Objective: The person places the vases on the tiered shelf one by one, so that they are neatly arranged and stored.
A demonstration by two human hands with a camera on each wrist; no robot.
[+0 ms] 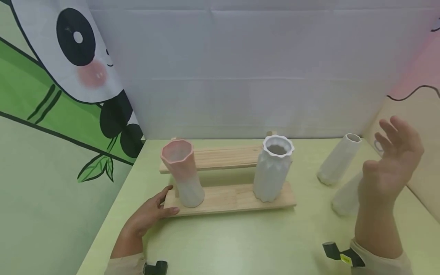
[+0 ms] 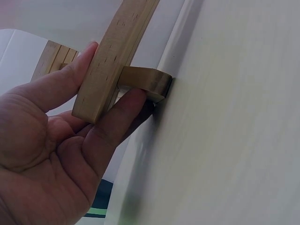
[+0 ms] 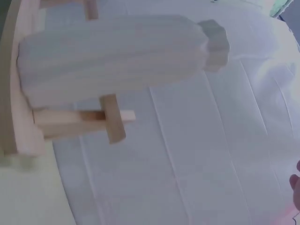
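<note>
My left hand grips the left end of a two-tier wooden rack, thumb on one side of the lower board and fingers on the other. In the left wrist view, fingers touch the small wooden foot under the board. On that lower board stand a pink-and-white vase at the left and a white vase with a scalloped rim at the right. Raised over the table's right side, my right hand holds nothing, its fingers apart and slightly bent. Only its fingertips show in the right wrist view.
Two more white vases are at the table's right: one faceted, the other partly hidden behind my right forearm. A pale backdrop rises behind the table. A cartoon-printed wall borders the left.
</note>
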